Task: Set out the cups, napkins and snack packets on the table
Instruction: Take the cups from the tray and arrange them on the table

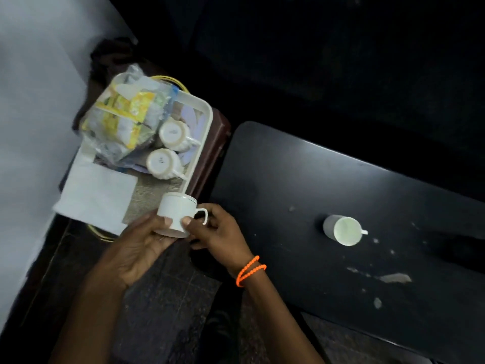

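— Over the tray's (207, 119) near corner, who holds the white cup (175, 215)?
— Both: left hand (141, 245) grips its body, right hand (217, 229) pinches beside the handle. The black tabletop (301, 179) lies rightward, nearer that right hand.

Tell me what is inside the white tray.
The white tray holds two upturned cups, a clear bag of yellow snack packets, and white napkins. The bag hides whatever lies beneath it.
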`<state>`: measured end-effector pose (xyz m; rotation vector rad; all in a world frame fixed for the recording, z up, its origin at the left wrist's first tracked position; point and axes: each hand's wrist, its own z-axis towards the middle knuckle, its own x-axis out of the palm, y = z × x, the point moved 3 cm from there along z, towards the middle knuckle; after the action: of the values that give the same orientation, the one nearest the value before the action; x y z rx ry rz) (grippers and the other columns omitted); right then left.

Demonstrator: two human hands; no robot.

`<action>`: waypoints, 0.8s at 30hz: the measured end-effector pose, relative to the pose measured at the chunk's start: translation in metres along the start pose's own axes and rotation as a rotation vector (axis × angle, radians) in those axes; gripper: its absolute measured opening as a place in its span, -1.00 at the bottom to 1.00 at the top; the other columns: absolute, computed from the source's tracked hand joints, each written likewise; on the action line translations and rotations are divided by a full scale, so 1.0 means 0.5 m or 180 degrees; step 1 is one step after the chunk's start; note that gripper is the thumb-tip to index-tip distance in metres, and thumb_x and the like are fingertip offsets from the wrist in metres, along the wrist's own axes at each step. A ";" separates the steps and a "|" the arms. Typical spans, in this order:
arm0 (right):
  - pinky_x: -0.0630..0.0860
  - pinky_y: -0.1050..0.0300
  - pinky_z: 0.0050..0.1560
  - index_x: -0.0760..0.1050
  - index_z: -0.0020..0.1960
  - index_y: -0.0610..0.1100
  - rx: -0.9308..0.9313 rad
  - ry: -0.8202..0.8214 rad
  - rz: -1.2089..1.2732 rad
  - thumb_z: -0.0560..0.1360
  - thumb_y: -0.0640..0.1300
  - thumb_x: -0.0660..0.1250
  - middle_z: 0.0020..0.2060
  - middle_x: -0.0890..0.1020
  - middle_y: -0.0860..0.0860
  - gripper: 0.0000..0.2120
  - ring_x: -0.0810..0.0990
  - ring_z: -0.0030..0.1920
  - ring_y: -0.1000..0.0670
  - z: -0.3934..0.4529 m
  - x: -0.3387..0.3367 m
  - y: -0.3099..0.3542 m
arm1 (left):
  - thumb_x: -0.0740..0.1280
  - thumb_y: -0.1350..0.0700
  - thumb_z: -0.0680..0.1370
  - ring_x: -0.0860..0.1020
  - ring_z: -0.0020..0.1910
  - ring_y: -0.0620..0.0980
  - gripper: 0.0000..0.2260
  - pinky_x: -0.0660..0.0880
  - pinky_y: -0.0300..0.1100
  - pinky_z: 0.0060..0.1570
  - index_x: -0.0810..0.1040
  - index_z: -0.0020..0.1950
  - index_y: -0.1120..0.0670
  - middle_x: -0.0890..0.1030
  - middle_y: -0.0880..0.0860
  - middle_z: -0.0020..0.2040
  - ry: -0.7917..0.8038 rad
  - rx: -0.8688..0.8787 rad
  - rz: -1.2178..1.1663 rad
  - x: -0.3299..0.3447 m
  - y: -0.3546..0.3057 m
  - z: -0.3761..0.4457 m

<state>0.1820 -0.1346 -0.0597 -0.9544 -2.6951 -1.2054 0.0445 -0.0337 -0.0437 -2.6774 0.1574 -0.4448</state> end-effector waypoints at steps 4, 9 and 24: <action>0.64 0.11 0.00 0.57 0.21 -0.17 -0.0462 -0.0441 -0.0269 0.40 -0.31 0.59 -0.06 0.70 -0.07 -0.58 0.65 -0.09 0.03 -0.049 -0.176 -0.001 | 0.40 0.42 0.27 0.70 0.19 0.10 -0.40 0.66 -0.14 0.11 0.60 0.32 0.17 0.72 0.21 0.21 0.0758 0.0116 0.1107 0.124 0.081 0.047; 0.64 0.11 0.07 0.63 0.10 -0.13 -0.0801 -0.1646 0.0062 0.35 -0.46 0.57 0.00 0.76 -0.08 -0.59 0.73 0.00 0.02 -0.130 -0.348 -0.090 | 0.52 0.30 0.18 0.62 0.25 0.02 -0.29 0.55 -0.08 0.27 0.55 0.34 0.06 0.67 0.07 0.27 0.1099 0.0837 0.2992 0.307 0.209 0.112; 0.68 0.02 0.18 0.61 0.20 -0.23 -0.0406 -0.3269 0.1357 0.36 -0.54 0.51 0.10 0.73 -0.22 -0.54 0.75 0.09 -0.10 -0.164 -0.494 -0.278 | 0.57 0.33 0.28 0.58 0.16 -0.06 -0.41 0.52 -0.23 0.16 0.57 0.26 -0.01 0.55 -0.06 0.21 0.1457 0.2123 0.4242 0.445 0.441 0.164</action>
<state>0.2889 -0.3898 -0.1621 -2.5715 -2.7078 -0.9354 0.2724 -0.2408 -0.1443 -1.3281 1.4701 -0.4871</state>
